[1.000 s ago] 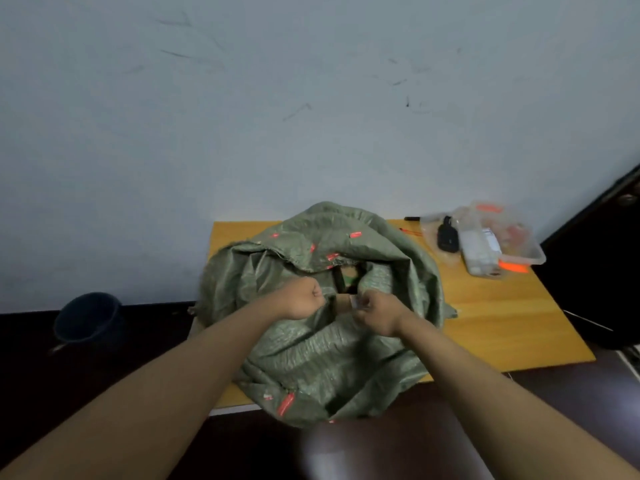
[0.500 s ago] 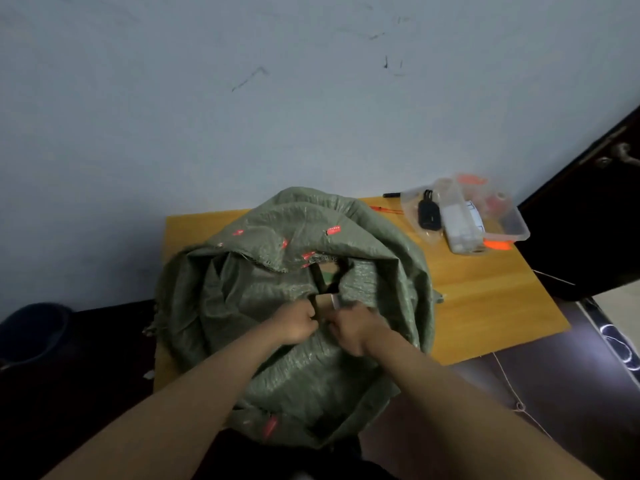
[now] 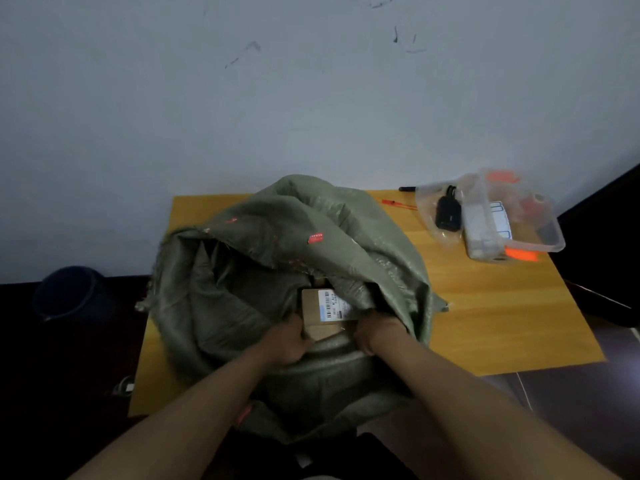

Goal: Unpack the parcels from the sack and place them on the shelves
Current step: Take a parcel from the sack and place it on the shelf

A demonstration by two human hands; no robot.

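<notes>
A brown cardboard parcel with a white barcode label lay in the mouth of the green woven sack, partly under the sack's folded-over far edge. The left hand gripped the parcel's left side, fingers curled round its edge, and the right hand gripped its right side, both at the sack's near rim. The sack sat slumped on the wooden desk. Right of the sack, near the desk's far corner, stood a clear plastic box with a clear bag holding a black item beside it. Left of the sack, on the dark floor, stood a dark bucket.
</notes>
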